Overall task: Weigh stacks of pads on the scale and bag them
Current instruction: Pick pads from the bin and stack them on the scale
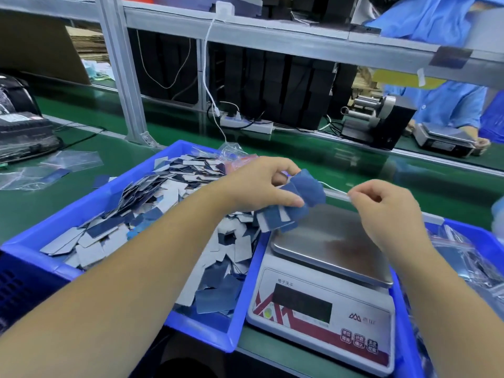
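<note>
The left hand (259, 184) grips a loose, fanned bunch of blue pads (294, 205), thumb underneath and fingers curled over the top; the bunch hangs above the back left corner of the scale's steel pan (335, 241), and whether the lowest pads touch the pan cannot be told. The right hand (381, 211) hovers over the pan's right side with its fingers curled in; it looks to hold nothing, though the fingertips are partly hidden. The pan itself is bare.

The scale (321, 309) sits on the green bench (354, 165) between two blue bins. Its dark display (302, 301) cannot be read. The left bin (237, 304), pressed against the scale's side, is heaped with loose pads (152, 219), blue faces and grey-white backs mixed. The left forearm crosses over this heap. The right bin (480, 236) holds clear zip bags (463, 257), and the right forearm covers part of it.

Further out, more clear bags (54, 167) lie flat on the bench to the left, near a black machine (21, 132). A white power strip (245, 124) with a white cable rising from it rests behind the bins, beside a grey metal post (120, 69). To the right stands a tape dispenser (376, 118), then a second scale (444, 140) where another person in a blue coat (441, 102) works.
</note>
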The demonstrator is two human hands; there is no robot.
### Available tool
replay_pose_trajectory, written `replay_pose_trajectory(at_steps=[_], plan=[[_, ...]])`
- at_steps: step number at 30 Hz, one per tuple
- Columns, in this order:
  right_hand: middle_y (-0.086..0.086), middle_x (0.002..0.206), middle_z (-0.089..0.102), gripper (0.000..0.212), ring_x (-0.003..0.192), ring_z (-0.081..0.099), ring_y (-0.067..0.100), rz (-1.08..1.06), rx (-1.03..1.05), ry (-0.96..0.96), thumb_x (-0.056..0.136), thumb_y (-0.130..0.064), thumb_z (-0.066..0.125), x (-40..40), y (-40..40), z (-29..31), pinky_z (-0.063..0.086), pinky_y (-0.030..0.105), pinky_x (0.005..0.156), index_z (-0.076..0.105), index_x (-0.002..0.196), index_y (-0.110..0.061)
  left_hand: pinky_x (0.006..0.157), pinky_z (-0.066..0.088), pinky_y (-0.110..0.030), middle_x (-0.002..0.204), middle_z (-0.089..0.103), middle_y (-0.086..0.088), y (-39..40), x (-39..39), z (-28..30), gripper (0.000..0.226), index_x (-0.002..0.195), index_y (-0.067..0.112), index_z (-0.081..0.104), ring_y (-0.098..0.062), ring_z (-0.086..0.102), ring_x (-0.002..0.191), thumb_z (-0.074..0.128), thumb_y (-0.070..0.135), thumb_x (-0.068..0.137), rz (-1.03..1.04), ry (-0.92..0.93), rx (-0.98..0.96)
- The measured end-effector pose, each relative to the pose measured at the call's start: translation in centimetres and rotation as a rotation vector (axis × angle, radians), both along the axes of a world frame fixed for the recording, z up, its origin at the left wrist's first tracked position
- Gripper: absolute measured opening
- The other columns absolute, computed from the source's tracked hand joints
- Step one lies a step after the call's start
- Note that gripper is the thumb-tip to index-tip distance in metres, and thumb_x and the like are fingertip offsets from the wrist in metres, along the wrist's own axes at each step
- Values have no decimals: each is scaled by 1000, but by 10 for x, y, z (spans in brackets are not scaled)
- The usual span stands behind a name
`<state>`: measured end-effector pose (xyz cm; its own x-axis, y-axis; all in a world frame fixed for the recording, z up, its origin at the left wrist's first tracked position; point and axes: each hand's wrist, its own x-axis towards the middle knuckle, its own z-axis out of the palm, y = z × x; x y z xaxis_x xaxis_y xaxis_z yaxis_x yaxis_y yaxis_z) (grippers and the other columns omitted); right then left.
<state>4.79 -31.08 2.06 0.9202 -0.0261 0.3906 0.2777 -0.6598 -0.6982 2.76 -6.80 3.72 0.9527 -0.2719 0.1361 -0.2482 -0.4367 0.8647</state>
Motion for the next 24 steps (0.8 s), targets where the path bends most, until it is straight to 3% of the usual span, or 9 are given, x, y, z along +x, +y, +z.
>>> replay_pose_trajectory(at_steps=[3, 6, 11, 13, 15, 17, 20, 22, 24], plan=[[-17, 71, 66, 13, 68, 57, 12, -29, 134, 37, 83, -32, 56, 5, -4, -1, 43, 31, 60, 67, 76, -35, 63, 56, -27, 81, 73, 0, -39, 5, -2, 30, 106, 23, 65, -5, 62, 67, 83, 20, 82, -82, 33, 25], [-11, 73, 68, 16, 77, 61, 24, -6, 182, 101, 77, -38, 52, 7, -1, -1, 52, 43, 73, 68, 78, -33, 74, 51, -23, 86, 66, 12, -62, 12, -9, 31, 108, 24, 71, -8, 60, 79, 83, 28, 80, -74, -105, 227], [-6, 74, 68, 22, 81, 59, 24, 14, -39, 69, 87, -29, 56, 9, 1, -7, 46, 34, 68, 67, 69, -21, 63, 39, -18, 71, 59, 21, -64, 13, -15, 14, 93, 31, 68, 0, 51, 72, 76, 38, 85, -92, -265, 368], [-2, 74, 68, 21, 80, 60, 24, 31, -71, 81, 87, -26, 56, 8, 0, -8, 47, 35, 68, 69, 72, -17, 80, 44, -29, 88, 59, 10, -62, 16, -21, 29, 96, 23, 71, -10, 50, 90, 68, 51, 89, -82, -285, 499], [-10, 68, 67, 21, 74, 60, 16, 48, -93, 116, 86, -25, 58, 7, 1, -7, 46, 29, 61, 70, 69, -23, 103, 35, -42, 107, 53, 4, -59, 16, -26, 38, 104, 29, 73, -19, 39, 110, 57, 62, 91, -39, -236, 603], [-14, 65, 66, 20, 73, 60, 8, 56, -142, 132, 85, -25, 59, 6, 1, -8, 43, 25, 60, 70, 68, -27, 110, 28, -46, 113, 50, 8, -57, 15, -28, 35, 105, 38, 73, -18, 34, 118, 53, 64, 93, -21, -211, 552], [-18, 66, 65, 18, 74, 59, 7, 50, -150, 118, 84, -24, 58, 4, -1, -8, 44, 26, 63, 71, 71, -25, 98, 39, -39, 104, 55, 6, -49, 15, -26, 22, 82, 45, 66, -11, 47, 110, 53, 53, 97, 28, -244, 305], [-20, 67, 64, 19, 74, 58, 9, 46, -137, 118, 85, -23, 57, 5, -2, -7, 45, 29, 65, 71, 72, -24, 83, 42, -33, 92, 57, 0, -41, 15, -25, 34, 76, 24, 67, -5, 53, 88, 53, 46, 98, 111, -249, 156], [-23, 69, 63, 19, 72, 57, 9, 49, -127, 123, 85, -22, 57, 4, -2, -8, 46, 29, 65, 70, 72, -24, 75, 41, -31, 82, 56, 1, -33, 16, -26, 41, 89, 5, 68, -8, 51, 75, 54, 43, 98, 186, -219, 92]])
